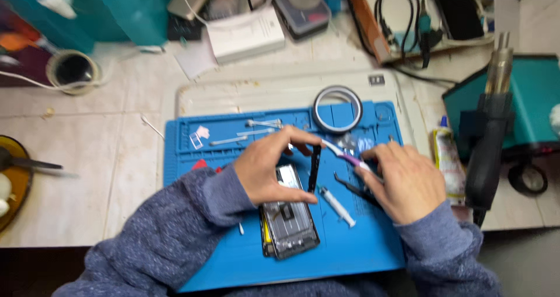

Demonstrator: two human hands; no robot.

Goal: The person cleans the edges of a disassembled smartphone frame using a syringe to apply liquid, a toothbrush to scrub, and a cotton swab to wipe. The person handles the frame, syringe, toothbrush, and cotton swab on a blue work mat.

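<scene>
Black narrow strip (314, 168) stands near-upright, long axis pointing away, pinched in left hand (269, 167) above opened phone (289, 218) on blue mat (356, 238). Right hand (402, 181) grips what appears to be a toothbrush (344, 154).

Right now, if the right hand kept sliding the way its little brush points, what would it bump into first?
The right hand aims its brush up and to the left, so it would probably first meet the thin black strip that the left hand holds upright over the opened phone. Depth is unclear.
</scene>
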